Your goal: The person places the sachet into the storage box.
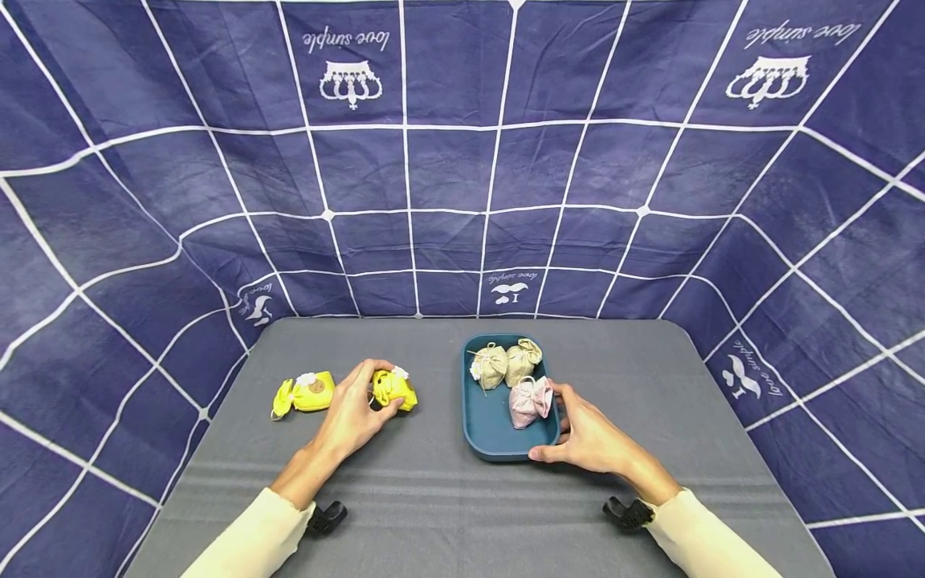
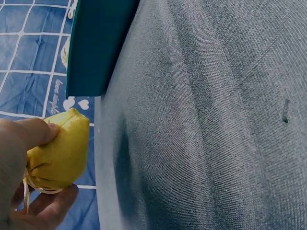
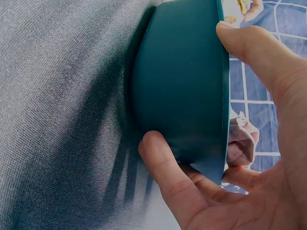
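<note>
My left hand (image 1: 352, 413) pinches a small yellow drawstring pouch (image 1: 393, 388) between thumb and fingers. In the left wrist view this pouch (image 2: 64, 151) hangs over the grey cloth, its gathered neck and cord toward the palm. With the thumb at the rim and fingers round the outer wall, my right hand (image 1: 592, 433) grips the near right corner of a teal-blue tray (image 1: 491, 421). Inside the tray sit two beige pouches, one left (image 1: 490, 367) and one right (image 1: 523, 361), and a pale pink pouch (image 1: 530, 403) close to the right hand's fingers.
A second yellow pouch (image 1: 313, 393) with a white flower and a round tan patch lies left of my left hand. Grey cloth (image 1: 433, 498) covers the table. Blue curtains (image 1: 448, 168) with white grid lines hang behind and at both sides.
</note>
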